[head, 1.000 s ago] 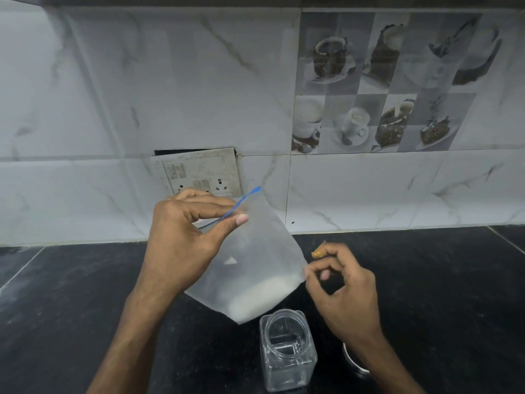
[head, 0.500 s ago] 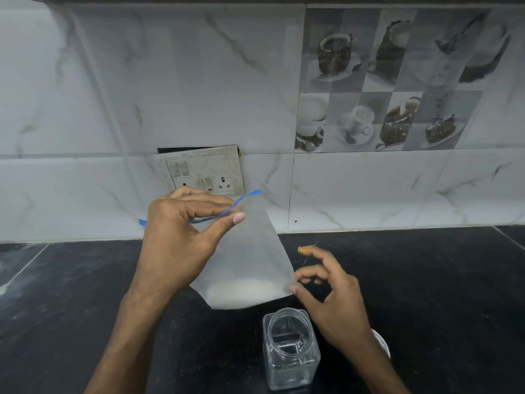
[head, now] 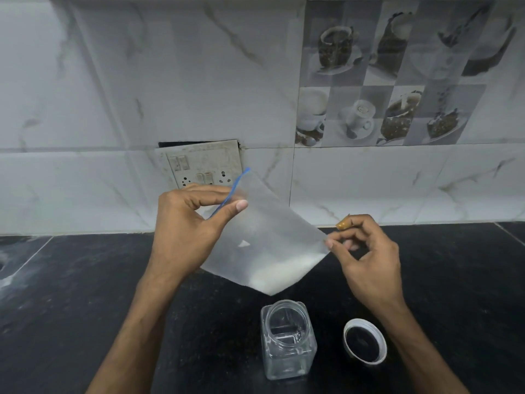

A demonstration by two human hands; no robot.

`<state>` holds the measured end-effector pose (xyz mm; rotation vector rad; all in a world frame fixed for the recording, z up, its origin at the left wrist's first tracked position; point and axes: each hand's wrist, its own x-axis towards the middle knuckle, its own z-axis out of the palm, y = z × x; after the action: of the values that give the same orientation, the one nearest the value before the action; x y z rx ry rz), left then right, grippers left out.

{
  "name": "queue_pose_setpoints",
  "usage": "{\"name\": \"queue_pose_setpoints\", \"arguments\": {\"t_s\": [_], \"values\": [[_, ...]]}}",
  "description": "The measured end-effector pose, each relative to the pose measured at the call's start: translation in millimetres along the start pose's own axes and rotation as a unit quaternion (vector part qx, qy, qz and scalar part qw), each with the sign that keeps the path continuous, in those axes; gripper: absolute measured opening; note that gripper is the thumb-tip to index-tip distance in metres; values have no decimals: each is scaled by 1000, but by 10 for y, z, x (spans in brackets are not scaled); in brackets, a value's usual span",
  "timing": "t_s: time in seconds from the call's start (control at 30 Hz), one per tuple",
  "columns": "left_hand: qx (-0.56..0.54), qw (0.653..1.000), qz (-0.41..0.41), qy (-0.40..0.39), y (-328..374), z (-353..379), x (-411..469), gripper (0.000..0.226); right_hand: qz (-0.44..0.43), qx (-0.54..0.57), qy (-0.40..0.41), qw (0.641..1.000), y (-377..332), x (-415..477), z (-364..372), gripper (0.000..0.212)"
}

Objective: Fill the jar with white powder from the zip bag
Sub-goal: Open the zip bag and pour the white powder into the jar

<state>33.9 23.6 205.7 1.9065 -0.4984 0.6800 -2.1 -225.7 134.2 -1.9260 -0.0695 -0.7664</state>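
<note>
- A white marble-look tiled wall backs a black stone counter; a grubby switch and socket plate sits low on the wall, and a panel of picture tiles showing cups and desserts fills the upper right.
- The left hand holds the zip bag up in the air above the counter, thumb and fingers closed on the bag's top edge, right at the blue zip strip.
- The bag hangs tilted, its blue-edged top up and to the left, one lower corner pointing down toward the jar.
- The white powder has gathered in that lowest corner; the rest of the bag looks cloudy and mostly clear of powder.
- The right hand pinches the bag's right-hand corner between thumb and fingertip, the other fingers curled; a tan bandage-like wrap covers one raised fingertip.
- The clear jar stands upright on the counter just below the bag's low corner, apart from it, its mouth open and its inside looking empty of powder.
- The jar's lid lies on the counter just right of the jar, white rim up, dark inside, partly under the right forearm.
</note>
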Motion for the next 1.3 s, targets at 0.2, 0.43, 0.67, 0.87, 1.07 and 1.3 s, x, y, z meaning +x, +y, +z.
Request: {"name": "queue_pose_setpoints", "arguments": {"t_s": [0.2,0.43,0.67,0.87,1.07,1.3], "values": [[-40,999,-12,9,21,123,1,12,-18,20,44,999,-19,72,-123,30],[-37,999,-14,-1,78,283,30,11,-15,41,82,996,-10,94,-271,27],[-43,999,-25,-1,126,417,-6,7,-8,22,70,997,15,128,-460,22],[-53,998,-29,-5,189,558,-13,7,4,33,75,997,84,173,-595,21],[-25,998,-5,-57,350,866,-11,8,143,157,99,972,457,-66,-589,31],[-16,997,-9,-69,441,918,-51,8,303,281,-28,910,676,-473,-441,62]]}}
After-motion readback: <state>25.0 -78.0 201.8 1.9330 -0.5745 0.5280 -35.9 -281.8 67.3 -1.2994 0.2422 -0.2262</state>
